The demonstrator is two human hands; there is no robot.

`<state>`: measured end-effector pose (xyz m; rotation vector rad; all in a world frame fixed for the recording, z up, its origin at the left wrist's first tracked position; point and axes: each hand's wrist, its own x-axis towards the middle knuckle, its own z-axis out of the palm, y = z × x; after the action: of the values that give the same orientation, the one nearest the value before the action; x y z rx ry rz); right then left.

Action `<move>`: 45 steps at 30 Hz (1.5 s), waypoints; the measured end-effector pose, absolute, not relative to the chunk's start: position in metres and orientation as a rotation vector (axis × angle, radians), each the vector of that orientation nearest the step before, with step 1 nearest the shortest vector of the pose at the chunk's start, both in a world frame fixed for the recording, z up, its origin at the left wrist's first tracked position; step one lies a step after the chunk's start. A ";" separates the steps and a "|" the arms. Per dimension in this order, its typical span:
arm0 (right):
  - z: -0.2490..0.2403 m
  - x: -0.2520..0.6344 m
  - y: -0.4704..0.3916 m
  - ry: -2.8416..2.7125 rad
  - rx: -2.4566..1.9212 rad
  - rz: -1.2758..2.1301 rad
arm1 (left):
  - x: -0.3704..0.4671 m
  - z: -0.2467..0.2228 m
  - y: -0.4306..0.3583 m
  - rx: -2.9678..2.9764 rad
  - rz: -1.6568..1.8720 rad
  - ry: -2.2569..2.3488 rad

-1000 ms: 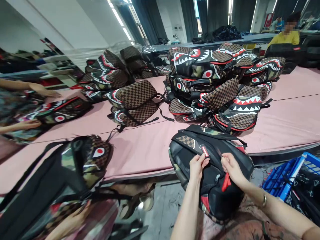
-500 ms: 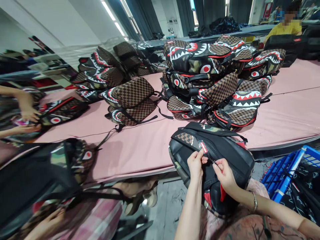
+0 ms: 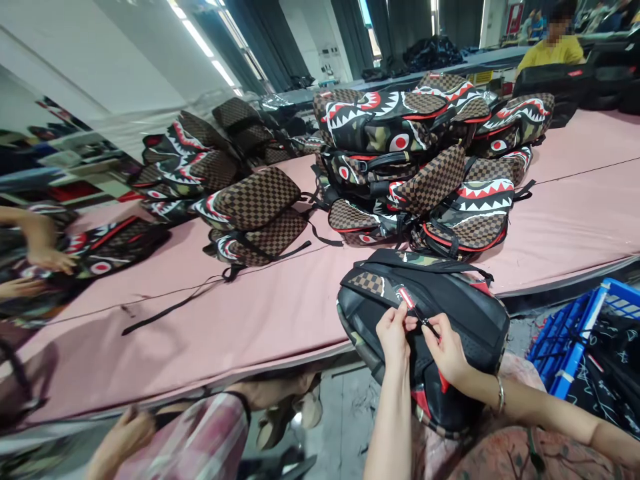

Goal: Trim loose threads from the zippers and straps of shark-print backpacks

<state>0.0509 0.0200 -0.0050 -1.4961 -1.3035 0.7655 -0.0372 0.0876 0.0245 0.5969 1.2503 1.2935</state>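
Note:
A black backpack [image 3: 480,320] with checkered and camouflage patches lies back side up across my lap and the table edge. My left hand [image 3: 395,328] pinches the area just below a small red tag [image 3: 406,297] near the bag's upper strap. Just to its right, my right hand [image 3: 445,343] is closed on a thin black cord or strap end [image 3: 427,325], whose exact form is too small to make out. Both hands are close together over the bag's back panel.
Shark-mouth backpacks [image 3: 390,120] are piled on the pink table [image 3: 280,300], with two more checkered ones [image 3: 260,200] left of them. A blue crate [image 3: 570,347] stands at right. Co-workers' hands [image 3: 125,437] show at left; a person in yellow [image 3: 550,57] sits behind.
The large black backpack at the lower left has gone from view, uncovering pink table and a loose strap. My hands remain at the same spot on the bag; the view has shifted slightly.

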 end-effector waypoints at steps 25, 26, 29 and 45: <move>0.003 0.047 0.028 -1.287 -1.596 0.742 | -0.032 0.012 0.082 0.651 1.375 1.261; 0.004 0.047 0.029 -1.281 -1.596 0.756 | -0.032 0.011 0.082 0.652 1.376 1.257; 0.005 0.046 0.032 -1.283 -1.604 0.773 | -0.033 0.009 0.082 0.659 1.380 1.251; 0.019 0.047 0.052 -1.199 -1.517 0.897 | -0.034 0.001 0.077 0.723 1.377 1.246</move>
<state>0.0466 0.0524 0.0191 -1.5170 -1.1986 0.8967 -0.0339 0.0770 0.0014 0.7234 1.2459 1.3773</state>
